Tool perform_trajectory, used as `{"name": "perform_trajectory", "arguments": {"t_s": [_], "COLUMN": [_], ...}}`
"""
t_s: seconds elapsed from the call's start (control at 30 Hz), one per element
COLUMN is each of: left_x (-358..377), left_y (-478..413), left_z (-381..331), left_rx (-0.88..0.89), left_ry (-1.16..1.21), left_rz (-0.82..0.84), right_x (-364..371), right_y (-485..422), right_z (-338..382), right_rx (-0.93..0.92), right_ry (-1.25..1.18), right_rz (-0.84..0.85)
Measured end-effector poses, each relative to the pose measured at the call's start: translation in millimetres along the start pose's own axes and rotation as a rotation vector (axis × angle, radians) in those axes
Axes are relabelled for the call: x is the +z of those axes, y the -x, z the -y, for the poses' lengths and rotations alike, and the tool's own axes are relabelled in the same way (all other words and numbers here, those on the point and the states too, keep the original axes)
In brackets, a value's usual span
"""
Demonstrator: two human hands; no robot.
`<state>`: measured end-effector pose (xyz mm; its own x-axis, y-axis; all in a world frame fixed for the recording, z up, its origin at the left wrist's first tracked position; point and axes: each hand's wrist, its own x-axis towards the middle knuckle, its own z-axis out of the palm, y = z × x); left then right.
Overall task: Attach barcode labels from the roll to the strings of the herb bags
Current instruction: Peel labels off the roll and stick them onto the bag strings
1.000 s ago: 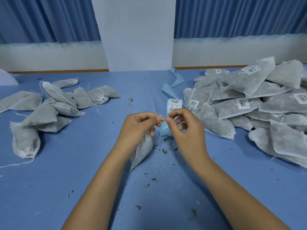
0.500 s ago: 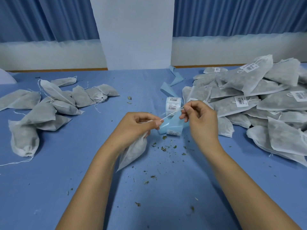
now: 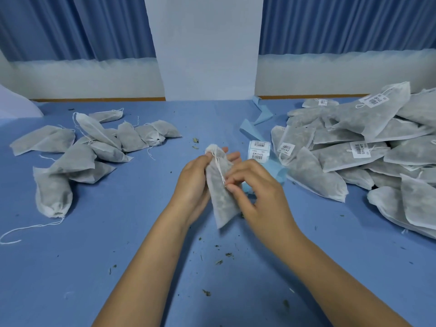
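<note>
Blue cloth covers the wide table (image 3: 118, 256), flecked with dark green herb crumbs (image 3: 219, 261) nearest the person. Beyond the table's far edge a pale wall band (image 3: 82, 76) runs under pleated blue curtains (image 3: 70, 27), split in the middle by a flat white pillar (image 3: 203, 43). On the table's left lies a loose heap of grey-white non-woven herb bags without labels (image 3: 94, 149), one trailing a long white thread (image 3: 30, 228) toward the near edge. On the right is a larger heap of the same bags (image 3: 342, 147), several showing white barcode labels on their strings. Between that heap and the hands sits the roll of white barcode labels on light blue backing (image 3: 259, 150), with a strip of bare blue backing paper (image 3: 258, 119) trailing away toward the pillar.

Both forearms reach in from the lower edge and meet at the centre. The left hand (image 3: 193, 180) grasps one grey-white herb bag (image 3: 223, 197), held nearly upright above the cloth with its gathered neck up. The thumb lies across the front near the neck, and fingertips show behind the bag. The bag's white drawstring (image 3: 218, 165) runs down its front face. The right hand (image 3: 257, 194), back up and fingers curled, pinches the lower end of that drawstring against the bag between thumb and forefinger. The roll lies just beyond the right hand, untouched.
</note>
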<state>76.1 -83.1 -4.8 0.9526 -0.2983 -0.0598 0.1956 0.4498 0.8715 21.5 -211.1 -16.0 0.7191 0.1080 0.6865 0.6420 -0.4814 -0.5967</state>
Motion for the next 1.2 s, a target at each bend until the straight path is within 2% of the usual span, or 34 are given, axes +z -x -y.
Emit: {"name": "perform_trajectory", "arguments": {"t_s": [0.1,0.2,0.27,0.37,0.43,0.5,0.57,0.6,0.67,0.73,0.77,0.8,0.9,1.0,1.1,1.2], "left_x": [1,3,4,2,2,1,-2,-4,-10,-13,-13,-13,-11,-7,4,9], "left_y": [0,-1,-1,0,2,1,0,-2,-3,-6,-8,-10,-12,-18,-21,-24], "left_z": [-3,-2,-1,2,7,9,8,7,6,9,13,16,24,32,38,42], "left_rx": [0.065,0.147,0.194,0.236,0.276,0.437,0.663,0.77,0.901,0.943,0.951,0.958,1.024,0.996,0.876,0.884], "left_ry": [0.131,0.154,0.114,-0.244,-0.414,-0.57,-0.716,-0.767,-0.847,-0.98,-1.064,-1.145,-1.245,-1.331,-1.194,-1.251], "left_rz": [0.065,0.096,0.058,-0.024,-0.044,-0.163,-0.322,-0.382,-0.455,-0.442,-0.415,-0.385,-0.26,-0.107,-0.151,-0.137], "right_x": [0,-1,-1,-4,-8,-16,-32,-42,-60,-60,-55,-49,-40,-43,-44,-44], "right_y": [1,1,0,-2,-5,-10,-16,-19,-20,-15,-13,-12,-14,-17,-18,-18], "right_z": [-1,-3,-3,-5,-4,-5,-13,-19,-33,-42,-46,-50,-59,-64,-63,-63], "right_rx": [0.186,0.321,0.364,0.387,0.409,0.445,0.488,0.534,0.711,0.857,0.854,0.807,0.631,0.588,0.615,0.62], "right_ry": [-0.029,-0.228,-0.289,-0.275,-0.283,-0.259,-0.017,0.16,0.402,0.426,0.429,0.436,0.324,0.118,-0.032,-0.208], "right_rz": [0.015,0.114,0.116,0.031,0.043,0.026,-0.088,-0.09,0.12,0.408,0.462,0.449,0.274,0.186,0.165,0.124]}}
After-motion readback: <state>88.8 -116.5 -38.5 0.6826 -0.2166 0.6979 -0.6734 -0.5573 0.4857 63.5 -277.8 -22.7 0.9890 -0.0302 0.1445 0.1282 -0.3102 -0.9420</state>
